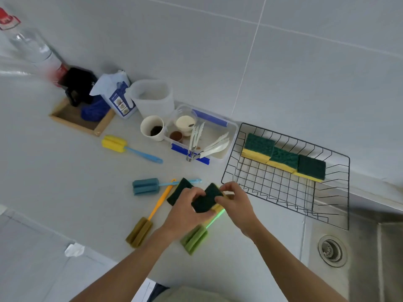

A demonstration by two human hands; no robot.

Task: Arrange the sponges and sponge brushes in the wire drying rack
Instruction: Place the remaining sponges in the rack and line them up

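The black wire rack (pixel 290 205) stands on the counter's right side, with three green-and-yellow sponges (pixel 283 158) in a row along its far wall. Just left of the rack, my left hand (pixel 187 212) and my right hand (pixel 234 200) both hold one green-and-yellow sponge (pixel 206 200) above the counter. Another green sponge (pixel 180 191) lies under my left hand. Sponge brushes lie around: a yellow one with a blue handle (pixel 122 146), a blue one (pixel 146 186), an olive one with an orange handle (pixel 140 232), and a green one (pixel 195 237) partly hidden by my hands.
Behind the brushes are a clear plastic box (pixel 226 131) with cutlery and cups, a paper cup (pixel 152 127), a white tub (pixel 152 97), a carton (pixel 118 94), a wooden tray (pixel 80 118) and a bottle (pixel 32 44). A sink (pixel 357 253) with a drain lies right of the rack.
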